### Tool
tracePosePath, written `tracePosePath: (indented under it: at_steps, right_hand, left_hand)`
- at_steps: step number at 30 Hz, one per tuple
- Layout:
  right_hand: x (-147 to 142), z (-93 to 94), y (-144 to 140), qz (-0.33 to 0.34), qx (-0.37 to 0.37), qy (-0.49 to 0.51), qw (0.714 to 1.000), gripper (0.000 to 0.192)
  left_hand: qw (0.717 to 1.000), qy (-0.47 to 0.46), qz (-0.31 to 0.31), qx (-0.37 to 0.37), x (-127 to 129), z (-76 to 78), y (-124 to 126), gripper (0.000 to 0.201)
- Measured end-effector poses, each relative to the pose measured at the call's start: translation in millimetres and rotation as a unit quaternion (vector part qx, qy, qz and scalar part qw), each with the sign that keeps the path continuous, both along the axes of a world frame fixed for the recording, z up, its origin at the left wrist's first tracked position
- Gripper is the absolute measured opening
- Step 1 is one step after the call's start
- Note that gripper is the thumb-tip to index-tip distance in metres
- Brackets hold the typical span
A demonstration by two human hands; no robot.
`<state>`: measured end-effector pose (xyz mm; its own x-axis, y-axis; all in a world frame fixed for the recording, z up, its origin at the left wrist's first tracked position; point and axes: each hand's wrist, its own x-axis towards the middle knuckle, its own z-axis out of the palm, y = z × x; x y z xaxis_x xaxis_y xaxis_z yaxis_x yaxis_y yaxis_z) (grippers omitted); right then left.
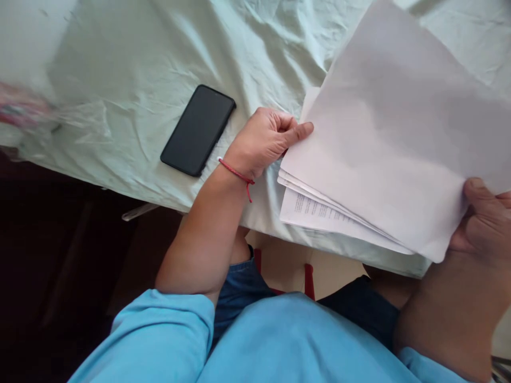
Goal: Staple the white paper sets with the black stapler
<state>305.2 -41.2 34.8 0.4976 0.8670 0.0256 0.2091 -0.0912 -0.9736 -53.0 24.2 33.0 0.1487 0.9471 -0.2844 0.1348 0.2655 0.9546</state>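
Observation:
Several loose sheets of paper [391,122], blank on the side facing up, are spread between my hands above the table. My left hand [275,135] pinches their left edge, thumb on top and fingers curled beneath. At the lower right corner, my right hand [485,218] grips the sheets with its thumb on top; its other fingers are partly hidden or cut off by the frame. Under them lies a printed sheet [309,210] with lines of small text, mostly covered.
A black phone [198,130] lies face up on the pale green tablecloth [131,64], left of my left hand. Crumpled clear plastic [85,119] with something pink sits at the far left. The table's front edge runs close to my lap.

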Motion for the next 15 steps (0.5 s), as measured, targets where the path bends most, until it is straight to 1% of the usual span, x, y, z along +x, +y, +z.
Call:
tracePosePath:
  at_steps: [4, 6, 8, 12, 13, 15]
  right_hand:
    - [1.7, -0.4, 2.0, -0.033, 0.008, 0.007, 0.999, 0.026]
    - [2.5, -1.3, 2.9, -0.042, 0.007, 0.009, 0.999, 0.021]
    - [2.4, -2.0, 3.4, -0.042, 0.007, 0.012, 0.999, 0.018]
    - [0.4, -1.1, 3.7, -0.038, 0.011, 0.009, 0.999, 0.02]
    - [0.3, -0.4, 3.8, -0.041, 0.007, 0.007, 0.999, 0.021]
    - [1.3, 0.7, 4.3, -0.054, 0.001, 0.005, 0.999, 0.027]
  left_hand:
    - [0.997, -0.041, -0.061, -0.023, 0.8, 5.1, -1.2, 0.04]
    - [0.995, -0.058, -0.076, -0.026, -0.4, 5.5, -1.5, 0.041]
    - [0.996, -0.059, -0.064, -0.022, -1.9, 5.2, -2.0, 0.044]
    - [0.999, -0.03, -0.03, -0.013, -1.7, 7.3, -3.8, 0.047]
    - [0.999, -0.028, -0.031, -0.013, -1.1, 8.3, -4.0, 0.047]
    - [0.997, -0.042, -0.055, -0.021, -0.1, 9.9, -3.8, 0.042]
